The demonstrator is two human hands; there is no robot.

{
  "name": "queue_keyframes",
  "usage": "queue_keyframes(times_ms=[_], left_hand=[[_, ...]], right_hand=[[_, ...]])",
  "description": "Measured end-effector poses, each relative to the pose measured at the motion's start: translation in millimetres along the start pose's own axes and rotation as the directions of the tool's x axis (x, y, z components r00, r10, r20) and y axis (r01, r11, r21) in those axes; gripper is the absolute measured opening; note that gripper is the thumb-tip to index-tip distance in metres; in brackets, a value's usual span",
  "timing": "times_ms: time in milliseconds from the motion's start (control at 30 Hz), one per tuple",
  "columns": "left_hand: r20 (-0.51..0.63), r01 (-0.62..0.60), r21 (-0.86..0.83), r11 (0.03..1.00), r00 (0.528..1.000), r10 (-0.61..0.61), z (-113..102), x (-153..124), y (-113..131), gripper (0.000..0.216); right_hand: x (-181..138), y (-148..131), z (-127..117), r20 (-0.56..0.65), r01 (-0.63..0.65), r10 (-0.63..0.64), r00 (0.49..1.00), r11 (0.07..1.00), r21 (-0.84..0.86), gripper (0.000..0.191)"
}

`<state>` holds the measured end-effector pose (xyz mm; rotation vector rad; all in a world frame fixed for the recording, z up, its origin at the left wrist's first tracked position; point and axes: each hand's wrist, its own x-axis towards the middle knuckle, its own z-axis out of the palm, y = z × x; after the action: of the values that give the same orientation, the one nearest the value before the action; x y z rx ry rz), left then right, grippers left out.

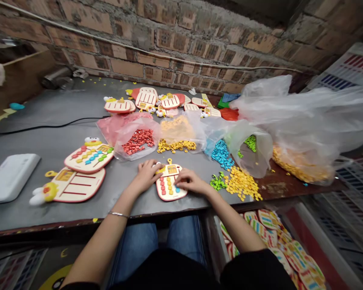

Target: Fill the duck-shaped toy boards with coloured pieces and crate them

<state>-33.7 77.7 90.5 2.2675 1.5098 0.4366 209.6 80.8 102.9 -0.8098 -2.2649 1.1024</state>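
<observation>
A cream toy board with a red rim [171, 195] lies at the front edge of the table before me. Red pieces [162, 186] and yellow pieces [169, 185] fill two of its slots, and a blue piece [177, 189] sits in the third. My left hand [145, 175] grips the board's upper left, over its yellow duck head. Over the right side of the board, my right hand [192, 181] is closed in a pinch at the blue slot; its fingertips partly hide what they hold. Loose green pieces [218, 182] and yellow pieces [242, 183] lie in heaps to its right.
Open plastic bags hold red [137, 141], yellow [177, 145] and blue pieces [220, 153]. More boards [147, 98] lie at the back; two [81, 187] overlap at left beside a white box [12, 177]. A crate of filled boards [269, 229] stands below right.
</observation>
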Motion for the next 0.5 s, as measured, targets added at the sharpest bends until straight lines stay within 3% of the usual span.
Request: queue_keyframes(times_ms=[67, 100, 133, 200, 233, 267, 333, 400, 500], left_hand=[[-0.002, -0.004, 0.004, 1.000, 1.000, 0.004, 0.2, 0.0, -0.6, 0.029], [-0.003, -0.006, 0.006, 1.000, 1.000, 0.006, 0.3, 0.0, -0.8, 0.029], [-0.003, -0.008, 0.009, 1.000, 1.000, 0.008, 0.4, 0.0, -1.0, 0.029], [-0.002, -0.011, 0.016, 1.000, 1.000, 0.011, 0.4, 0.0, -1.3, 0.029], [-0.003, -0.013, 0.018, 1.000, 1.000, 0.013, 0.4, 0.0, -1.4, 0.029], [-0.004, -0.016, 0.020, 1.000, 1.000, 0.016, 0.4, 0.0, -1.4, 0.029], [-0.006, -0.018, 0.020, 1.000, 1.000, 0.018, 0.4, -0.2, -1.5, 0.029], [-0.010, -0.017, 0.017, 1.000, 1.000, 0.017, 0.3, -0.5, -1.3, 0.029], [-0.014, -0.015, 0.009, 1.000, 1.000, 0.015, -0.5, -0.8, -0.4, 0.029]], right_hand=[[-13.1, 2.4, -17.1, -0.025, -0.047, 0.047, 0.999, 0.999, -0.006, 0.017], [-20.5, 7.0, -28.0, -0.137, -0.098, 0.091, 0.986, 0.994, -0.043, 0.018], [-27.7, 13.8, -39.8, -0.296, -0.170, 0.132, 0.946, 0.980, -0.105, 0.018], [-39.5, 32.3, -63.1, -0.600, -0.370, 0.153, 0.785, 0.893, -0.256, 0.018], [-43.6, 42.5, -73.2, -0.678, -0.472, 0.144, 0.721, 0.818, -0.328, 0.018], [-46.3, 52.5, -81.6, -0.704, -0.554, 0.148, 0.695, 0.734, -0.393, 0.018], [-48.3, 68.7, -92.1, -0.673, -0.640, 0.202, 0.711, 0.582, -0.501, 0.019], [-48.0, 77.7, -95.2, -0.618, -0.643, 0.254, 0.744, 0.520, -0.562, 0.020], [-47.0, 75.6, -91.2, -0.631, -0.591, 0.186, 0.754, 0.611, -0.526, 0.020]])
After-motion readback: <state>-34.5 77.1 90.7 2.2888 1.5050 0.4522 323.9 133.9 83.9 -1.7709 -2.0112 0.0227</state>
